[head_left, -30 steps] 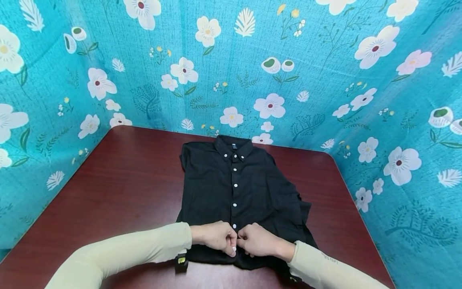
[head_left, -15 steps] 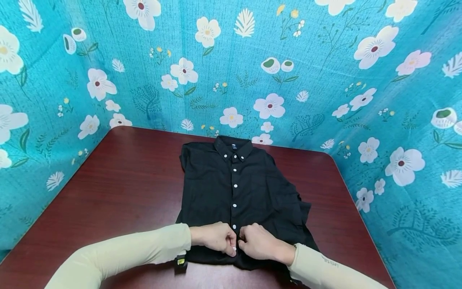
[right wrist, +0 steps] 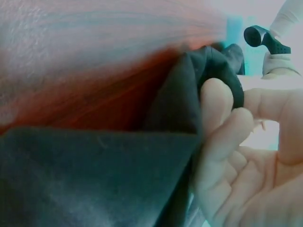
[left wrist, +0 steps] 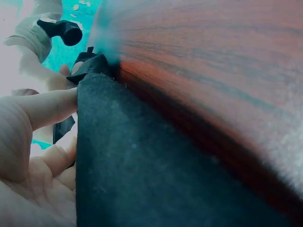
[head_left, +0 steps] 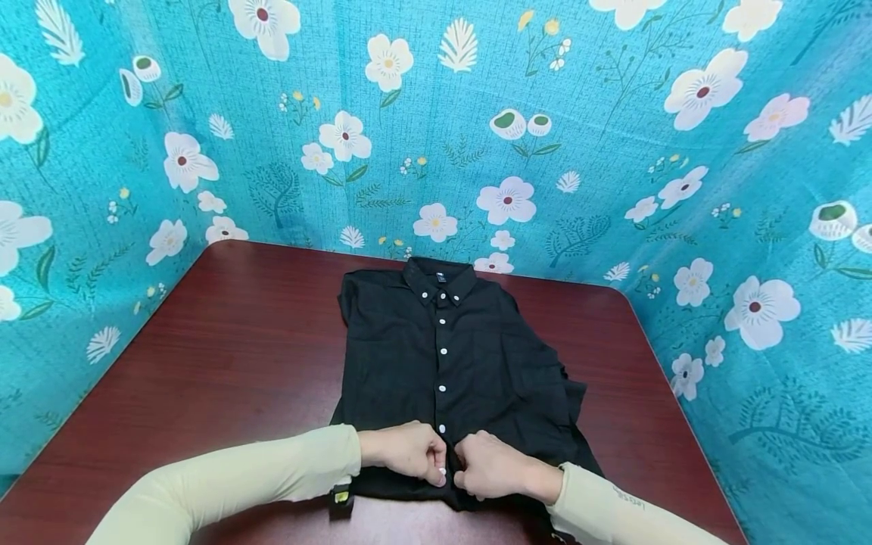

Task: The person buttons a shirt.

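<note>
A black button-up shirt (head_left: 402, 356) lies front side up, its collar toward the far edge and white buttons running down the middle. At the lower placket my left hand (head_left: 409, 452) pinches the cloth, with a small white button (head_left: 443, 471) showing at its fingertips. Just right of it, my right hand (head_left: 496, 467) has its fingers curled on the other side of the front opening. In the right wrist view, thumb and fingers pinch a raised fold of the shirt cloth (right wrist: 175, 101). The left wrist view shows the lifted hem cloth (left wrist: 137, 161) beside the left fingers.
The shirt lies on a dark red wooden table (head_left: 259, 341). A blue floral curtain (head_left: 422, 136) hangs behind the table and along both sides. A small black wrist device (head_left: 341, 499) sits under the left cuff.
My right hand has shifted slightly right and toward the near edge, widening the gap between the hands. The left hand stays nearly still, holding the cloth by the button.
</note>
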Tool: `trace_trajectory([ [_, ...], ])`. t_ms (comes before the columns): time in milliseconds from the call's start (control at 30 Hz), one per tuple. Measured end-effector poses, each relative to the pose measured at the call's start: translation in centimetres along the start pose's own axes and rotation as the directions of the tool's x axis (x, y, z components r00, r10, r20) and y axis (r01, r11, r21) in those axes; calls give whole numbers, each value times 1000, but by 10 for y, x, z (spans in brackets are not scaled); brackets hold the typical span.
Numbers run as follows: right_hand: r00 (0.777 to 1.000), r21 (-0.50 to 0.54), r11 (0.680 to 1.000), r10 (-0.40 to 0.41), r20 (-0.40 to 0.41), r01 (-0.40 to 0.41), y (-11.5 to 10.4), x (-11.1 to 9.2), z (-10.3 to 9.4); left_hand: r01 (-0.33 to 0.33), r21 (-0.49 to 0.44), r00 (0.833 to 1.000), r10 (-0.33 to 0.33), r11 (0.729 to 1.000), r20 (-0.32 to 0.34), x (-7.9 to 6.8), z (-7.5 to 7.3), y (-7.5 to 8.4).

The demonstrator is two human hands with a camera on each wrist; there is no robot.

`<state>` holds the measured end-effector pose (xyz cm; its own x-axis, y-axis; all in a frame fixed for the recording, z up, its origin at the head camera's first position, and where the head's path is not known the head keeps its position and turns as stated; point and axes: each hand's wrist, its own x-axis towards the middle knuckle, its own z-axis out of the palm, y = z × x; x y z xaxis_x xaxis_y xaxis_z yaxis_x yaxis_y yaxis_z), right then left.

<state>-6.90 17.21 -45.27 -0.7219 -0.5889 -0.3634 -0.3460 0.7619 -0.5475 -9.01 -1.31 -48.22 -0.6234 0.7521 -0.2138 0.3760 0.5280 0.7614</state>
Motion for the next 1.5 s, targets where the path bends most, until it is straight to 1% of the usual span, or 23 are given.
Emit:
trace_trajectory([
  [67, 1000, -8, 1000, 2, 2, -2, 0, 0, 1, 1, 4, 1000, -1, 1000, -4, 0, 0, 0],
  [100, 1000, -27, 1000, 2, 0, -2, 1, -1, 2, 1, 2, 1000, -1, 1000, -4, 0, 0, 1],
  [200, 1000, -70, 997, 26, 1, -26, 1, -3, 2, 2, 6, 1000, -2, 1000, -5, -1, 0, 2],
  [267, 999, -68, 997, 49, 13, -48, 1, -4, 2, 3, 9, 1000, -3, 1000, -4, -1, -1, 2],
  [300, 998, -53, 997, 56, 22, -55, 1, -4, 2, 4, 10, 1000, -4, 1000, -4, -1, -1, 2],
  [433, 995, 67, 995, 72, 62, -76, 1, -4, 2, 6, 28, 1000, -6, 1000, -9, -1, 0, 3],
  [533, 995, 133, 988, 71, 66, -80, 1, -3, 2, 7, 15, 1000, -7, 1000, -9, -1, 0, 3],
  [600, 997, 150, 986, 63, 51, -70, 2, -3, 2, 3, 3, 1000, -3, 1000, -13, -2, 0, 3],
  [700, 999, 153, 987, 44, 3, -44, 3, -2, 4, -2, -35, 1000, 1, 999, -21, -3, 0, 3],
  [833, 999, 174, 985, 27, -35, -20, 6, -2, 7, -6, -80, 998, 1, 997, -59, -6, 2, 4],
  [967, 999, 186, 982, 47, -17, -43, 8, -5, 9, -8, -89, 994, -2, 996, -109, -8, 5, 2],
  [1033, 998, 193, 979, 60, 1, -59, 9, -6, 9, -8, -104, 993, -5, 995, -122, -9, 6, 2],
  [1067, 998, 209, 976, 64, 12, -66, 9, -7, 9, -9, -108, 992, -4, 994, -125, -9, 7, 2],
  [1133, 997, 272, 959, 65, 34, -72, 9, -7, 9, -13, -125, 993, -2, 992, -122, -11, 7, 2],
  [1267, 996, 428, 900, 64, 65, -86, 9, -7, 10, -24, -177, 996, 8, 984, -93, -13, 7, 3],
  [1333, 995, 466, 880, 68, 67, -91, 9, -7, 12, -22, -209, 997, 6, 978, -74, -14, 7, 3],
  [1400, 995, 475, 874, 78, 63, -99, 9, -7, 13, -15, -234, 998, 1, 972, -62, -15, 7, 4],
  [1500, 995, 449, 888, 86, 49, -99, 9, -7, 16, -6, -244, 998, -7, 970, -56, -16, 7, 4],
])
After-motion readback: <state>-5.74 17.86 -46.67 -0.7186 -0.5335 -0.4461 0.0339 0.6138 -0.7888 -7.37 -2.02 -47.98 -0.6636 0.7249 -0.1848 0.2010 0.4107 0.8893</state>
